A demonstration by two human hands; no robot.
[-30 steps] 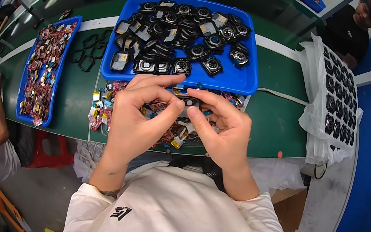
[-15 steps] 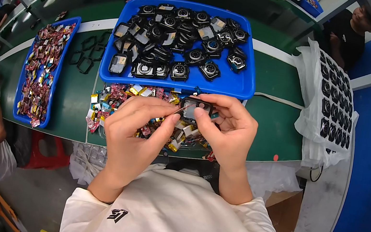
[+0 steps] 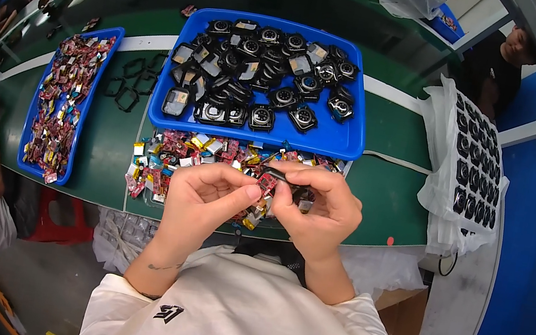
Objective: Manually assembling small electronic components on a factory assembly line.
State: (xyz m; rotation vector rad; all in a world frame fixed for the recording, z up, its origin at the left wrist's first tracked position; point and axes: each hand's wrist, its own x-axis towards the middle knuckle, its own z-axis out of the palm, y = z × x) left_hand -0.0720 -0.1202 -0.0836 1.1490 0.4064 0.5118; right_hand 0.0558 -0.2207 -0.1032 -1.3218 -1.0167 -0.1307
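Between my left hand's [image 3: 204, 196] thumb and fingers is a small red circuit board [image 3: 266, 183]. My right hand [image 3: 323, 211] grips a black watch case [image 3: 275, 173], tilted edge-on and mostly hidden by the fingers. Board and case meet between the two hands; whether they are still joined I cannot tell. Below and around them spreads a pile of red boards, silver-and-yellow batteries and small parts [image 3: 177, 145]. Just beyond lies a blue tray [image 3: 328, 138] heaped with black watch cases [image 3: 262, 118], some with round sensor backs upward.
At left stands a narrow blue tray [image 3: 30, 123] of red boards and parts. Black empty frames [image 3: 127, 100] lie beside it on the green table [image 3: 397, 195]. A white-wrapped stack of trays [image 3: 469, 157] holds rows of dark watch parts at right. Other people sit or stand around.
The watch case has turned from face-up to edge-on. A red circuit board now shows in my left fingers, where a thin strip or tool was before.
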